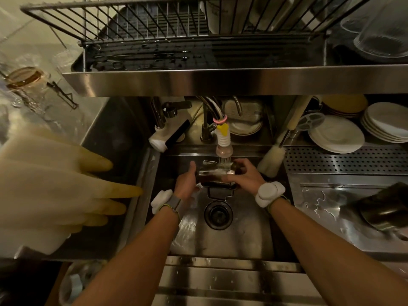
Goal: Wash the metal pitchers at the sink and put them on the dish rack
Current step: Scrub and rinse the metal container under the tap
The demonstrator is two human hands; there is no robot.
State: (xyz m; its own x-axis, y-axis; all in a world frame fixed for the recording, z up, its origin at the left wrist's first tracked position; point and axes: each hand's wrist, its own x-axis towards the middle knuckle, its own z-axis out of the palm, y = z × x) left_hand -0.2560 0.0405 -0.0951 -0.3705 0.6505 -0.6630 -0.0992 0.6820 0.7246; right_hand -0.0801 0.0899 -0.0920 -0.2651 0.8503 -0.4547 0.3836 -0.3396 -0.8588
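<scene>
Metal pitcher (217, 174) under faucet (223, 142), both hands gripping

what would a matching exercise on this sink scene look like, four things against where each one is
Things:
1 held pitcher
2 rubber glove
3 white plates
4 second pitcher

Places:
a on the wet drainboard, right of the sink
b stacked at the back right
c under the running tap
d at the far left

Pairs: 1-c, 2-d, 3-b, 4-a

left hand (186, 184): white wrist pod (161, 200), grey strap (173, 203) | right hand (245, 176): white pod (269, 193)
</scene>
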